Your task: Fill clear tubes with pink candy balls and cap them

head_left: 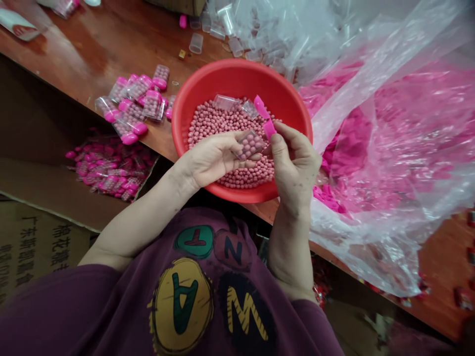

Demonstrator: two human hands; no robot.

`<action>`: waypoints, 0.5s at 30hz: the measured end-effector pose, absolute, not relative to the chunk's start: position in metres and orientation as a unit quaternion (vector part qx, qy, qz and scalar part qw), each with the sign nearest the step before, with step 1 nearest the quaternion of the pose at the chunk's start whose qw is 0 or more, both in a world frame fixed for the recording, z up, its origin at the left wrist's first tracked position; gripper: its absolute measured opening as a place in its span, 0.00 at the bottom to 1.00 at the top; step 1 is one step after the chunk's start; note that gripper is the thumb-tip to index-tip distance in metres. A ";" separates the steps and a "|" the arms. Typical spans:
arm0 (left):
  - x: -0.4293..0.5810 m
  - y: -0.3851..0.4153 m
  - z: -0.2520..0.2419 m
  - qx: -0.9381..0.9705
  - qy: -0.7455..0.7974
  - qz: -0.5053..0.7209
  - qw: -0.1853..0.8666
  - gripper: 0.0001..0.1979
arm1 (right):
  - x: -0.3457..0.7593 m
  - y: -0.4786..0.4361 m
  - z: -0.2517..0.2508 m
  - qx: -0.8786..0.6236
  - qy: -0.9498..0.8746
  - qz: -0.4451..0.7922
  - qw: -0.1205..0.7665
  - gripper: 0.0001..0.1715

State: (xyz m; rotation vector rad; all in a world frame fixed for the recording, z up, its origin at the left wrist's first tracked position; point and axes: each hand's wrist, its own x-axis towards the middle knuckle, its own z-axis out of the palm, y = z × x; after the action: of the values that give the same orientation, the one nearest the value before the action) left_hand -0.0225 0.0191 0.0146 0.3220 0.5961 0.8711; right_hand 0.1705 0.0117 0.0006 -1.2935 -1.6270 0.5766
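One bead-filled container (250,145) gripped between left fingers (247,163), pink cap (269,129) beside it, pinched by right fingers (288,131)

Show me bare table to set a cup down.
Biggest patch: upper-left table, between the white tube and filled bottles. Smaller: lower right, between the plastic bag and red items. Crowded: the bowl, left hand and right hand over it; clear cups beyond.

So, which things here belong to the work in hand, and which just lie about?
Belongs:
clear container, left hand
pink cap, right hand
red bowl
pink balls
capped containers
bag of pink pieces

Probably just lying about:
small yellow block
white object
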 end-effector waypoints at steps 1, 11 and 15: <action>-0.022 0.018 0.014 0.153 0.277 0.418 0.851 0.15 | 0.168 0.012 0.004 -0.522 -0.658 0.244 0.484 0.19; -0.006 0.006 0.013 0.150 0.294 0.477 0.814 0.06 | 0.161 0.009 0.017 -0.482 -0.708 0.181 0.483 0.08; -0.004 0.006 0.015 0.150 0.331 0.482 0.797 0.10 | 0.160 0.008 0.016 -0.472 -0.738 0.151 0.458 0.09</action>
State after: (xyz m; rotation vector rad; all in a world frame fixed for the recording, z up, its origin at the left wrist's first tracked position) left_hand -0.0041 0.0059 0.0154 0.3227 0.7101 1.0348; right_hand 0.1601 0.0081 0.0159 -1.1619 -1.8180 0.3728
